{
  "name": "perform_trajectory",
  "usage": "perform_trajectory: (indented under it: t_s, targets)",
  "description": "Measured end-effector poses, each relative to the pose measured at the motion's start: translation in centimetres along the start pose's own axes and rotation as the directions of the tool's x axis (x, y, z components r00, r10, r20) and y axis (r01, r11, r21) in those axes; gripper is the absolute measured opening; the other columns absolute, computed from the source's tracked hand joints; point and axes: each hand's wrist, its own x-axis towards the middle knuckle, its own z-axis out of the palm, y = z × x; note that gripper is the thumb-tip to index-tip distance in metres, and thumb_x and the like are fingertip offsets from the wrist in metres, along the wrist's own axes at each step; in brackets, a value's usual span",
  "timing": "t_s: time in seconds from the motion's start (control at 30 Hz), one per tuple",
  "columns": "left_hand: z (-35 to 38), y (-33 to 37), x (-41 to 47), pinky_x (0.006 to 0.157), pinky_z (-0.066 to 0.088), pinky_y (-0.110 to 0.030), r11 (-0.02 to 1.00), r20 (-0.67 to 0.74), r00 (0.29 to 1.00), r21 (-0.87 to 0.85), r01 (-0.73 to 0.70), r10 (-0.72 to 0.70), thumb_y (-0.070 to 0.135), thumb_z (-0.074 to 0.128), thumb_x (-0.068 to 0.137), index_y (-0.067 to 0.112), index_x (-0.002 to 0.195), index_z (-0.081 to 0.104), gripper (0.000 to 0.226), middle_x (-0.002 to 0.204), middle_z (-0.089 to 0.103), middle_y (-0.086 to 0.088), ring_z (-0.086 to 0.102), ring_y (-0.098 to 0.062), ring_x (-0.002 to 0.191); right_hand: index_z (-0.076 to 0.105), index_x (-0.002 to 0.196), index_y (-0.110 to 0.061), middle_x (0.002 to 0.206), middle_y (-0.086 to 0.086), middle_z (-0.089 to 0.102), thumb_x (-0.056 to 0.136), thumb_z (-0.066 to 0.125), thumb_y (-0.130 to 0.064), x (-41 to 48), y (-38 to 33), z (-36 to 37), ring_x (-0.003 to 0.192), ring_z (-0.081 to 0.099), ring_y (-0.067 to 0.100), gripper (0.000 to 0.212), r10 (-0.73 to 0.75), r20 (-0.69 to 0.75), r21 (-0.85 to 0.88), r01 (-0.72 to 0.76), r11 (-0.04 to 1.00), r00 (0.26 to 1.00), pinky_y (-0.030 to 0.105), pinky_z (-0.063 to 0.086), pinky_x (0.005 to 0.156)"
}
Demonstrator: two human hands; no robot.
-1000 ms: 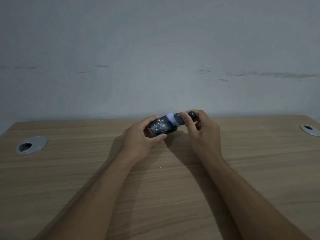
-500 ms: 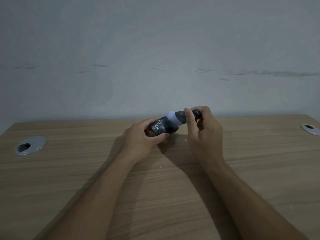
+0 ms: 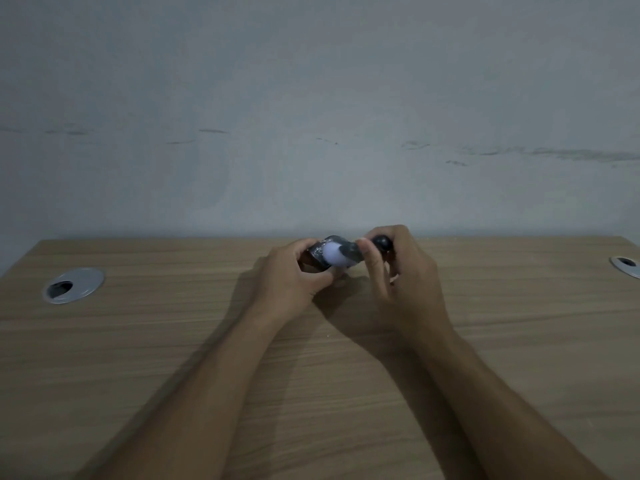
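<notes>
Though dimly lit, shows enough. At far left, grey grommet (image 3: 72, 285) set flush in the wooden tabletop (image 3: 138, 358), dark slot in its lid. Just left of centre, left grip (image 3: 294, 278) curled round the dark end of a small object (image 3: 316, 252), thumb below, fingers over the top, print on the dark part mostly hidden. Sits near the far edge of the tabletop, just before the grey wall (image 3: 311, 98), lying roughly level; cannot tell whether lifted or touching the wood. At centre, pale rounded part (image 3: 333, 256) bulging from the dark end, then a dark collar (image 3: 350, 252) touching it. Right of that, right grip (image 3: 405, 275) pinching the other end, thumb pressed beside the collar, fingers curled over a dark round knob (image 3: 381, 241). Cannot tell whether collar and knob are one piece. Both forearms stretched over the wood from the bottom of the frame. At far right, second grommet (image 3: 626, 265), cut off by the frame edge.
</notes>
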Motion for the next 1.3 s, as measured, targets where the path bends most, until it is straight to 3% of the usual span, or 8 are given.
perform_trajectory:
  t_s: [0.17,0.27,0.43,0.6,0.73,0.97,1.1,1.3]
  targets:
    - [0.0,-0.4,0.0,0.079,0.050,-0.011,0.994,-0.048,0.996,0.077,-0.076,0.080,0.037,0.093,0.073,0.037,0.121,0.076,0.050,0.102,0.073,0.013,0.066,-0.011,0.103,0.068,0.103,-0.017,0.088,-0.005,0.071,0.105,0.071,-0.032,0.8,1.1,-0.1,0.070,0.058,-0.002,0.015,0.132,-0.129,-0.041,-0.139,0.989,0.983,0.003,0.038,0.067]
    - [0.3,-0.5,0.1,0.087,0.051,-0.023,0.978,-0.055,0.988,0.158,-0.133,0.143,0.035,0.094,0.072,0.034,0.126,0.072,0.058,0.104,0.065,0.015,0.055,-0.009,0.106,0.070,0.108,-0.014,0.089,-0.011,0.070,0.107,0.070,-0.029,0.6,-0.4,-0.6,0.073,0.060,-0.010,0.014,0.070,-0.147,0.015,-0.068,0.998,0.987,0.005,0.040,0.069]
    - [0.7,-0.6,0.1,0.094,0.051,-0.049,0.917,-0.082,0.972,0.357,-0.179,0.221,0.019,0.095,0.062,0.043,0.127,0.065,0.075,0.115,0.066,0.029,0.053,-0.009,0.112,0.070,0.104,-0.010,0.091,-0.007,0.067,0.105,0.072,-0.025,-0.2,-0.8,0.3,0.073,0.056,-0.005,0.014,-0.102,0.028,-0.030,0.102,0.994,0.994,0.002,0.037,0.072]
    - [0.0,-0.2,0.1,0.097,0.045,-0.047,0.902,-0.072,0.962,0.373,-0.217,0.262,0.036,0.092,0.071,0.036,0.133,0.067,0.066,0.125,0.070,0.020,0.053,-0.016,0.119,0.071,0.101,-0.006,0.090,0.002,0.070,0.102,0.076,-0.020,0.3,-0.1,-0.3,0.069,0.053,0.003,0.015,-0.095,-0.101,-0.074,0.088,0.993,0.990,0.001,0.037,0.071]
    - [0.1,0.1,-0.1,0.099,0.044,-0.047,0.901,-0.038,0.975,0.391,-0.188,0.220,-0.008,0.074,0.068,0.031,0.134,0.066,0.078,0.125,0.068,0.018,0.051,-0.019,0.122,0.074,0.104,-0.007,0.092,0.000,0.071,0.101,0.078,-0.022,0.2,-0.8,0.4,0.074,0.052,0.001,0.015,-0.151,-0.023,-0.070,0.149,0.986,0.988,0.003,0.039,0.071]
    - [0.1,0.1,-0.1,0.093,0.042,-0.043,0.897,-0.072,0.965,0.392,-0.205,0.252,0.044,0.090,0.074,0.037,0.135,0.066,0.065,0.122,0.069,0.022,0.051,-0.013,0.118,0.074,0.102,-0.009,0.088,0.000,0.073,0.101,0.079,-0.022,0.5,0.1,-0.4,0.070,0.061,0.007,0.014,-0.082,-0.110,-0.069,0.075,0.995,0.991,0.017,0.047,0.064]
    - [0.1,0.2,-0.4,0.089,0.032,-0.036,0.891,-0.017,0.975,0.411,-0.194,0.220,-0.008,0.074,0.074,0.033,0.138,0.065,0.076,0.118,0.058,0.025,0.046,-0.014,0.121,0.075,0.107,-0.009,0.095,0.000,0.072,0.102,0.079,-0.022,0.2,-1.1,0.5,0.073,0.052,-0.003,0.015,-0.160,-0.008,-0.059,0.160,0.985,0.987,0.006,0.041,0.072]
    - [-0.2,0.1,-0.4,0.098,0.039,-0.044,0.892,-0.026,0.972,0.404,-0.203,0.233,-0.005,0.076,0.073,0.032,0.138,0.065,0.076,0.121,0.063,0.021,0.049,-0.014,0.119,0.074,0.098,-0.007,0.088,0.000,0.067,0.100,0.080,-0.018,0.1,-0.9,0.4,0.068,0.053,0.004,0.012,-0.202,-0.024,-0.116,0.198,0.973,0.979,0.013,0.042,0.065]
